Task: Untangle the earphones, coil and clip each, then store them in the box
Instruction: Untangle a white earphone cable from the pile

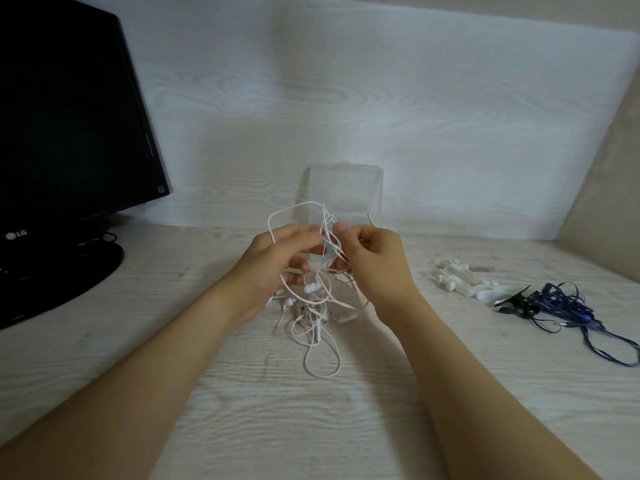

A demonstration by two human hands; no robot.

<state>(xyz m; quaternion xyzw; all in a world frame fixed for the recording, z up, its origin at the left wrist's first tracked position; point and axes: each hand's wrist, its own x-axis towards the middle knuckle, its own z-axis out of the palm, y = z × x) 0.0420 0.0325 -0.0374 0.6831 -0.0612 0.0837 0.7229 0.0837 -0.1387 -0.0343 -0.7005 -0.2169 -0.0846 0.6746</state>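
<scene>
A tangle of white earphones (313, 306) hangs between my hands above the desk, its lower loops lying on the wood. My left hand (277, 261) pinches the cord near the top of the tangle, with a large loop arching over its fingers. My right hand (372, 258) pinches strands of the same cord just beside it. A clear plastic box (346, 192) with its lid raised stands right behind my hands, partly hidden by them. A second tangle, dark blue earphones (568, 308), lies on the desk at the right.
A pile of white clips (460, 278) lies on the desk to the right of my hands. A black monitor (69, 116) on its stand fills the left side. A white wall panel closes the back and a beige wall (609, 188) the right.
</scene>
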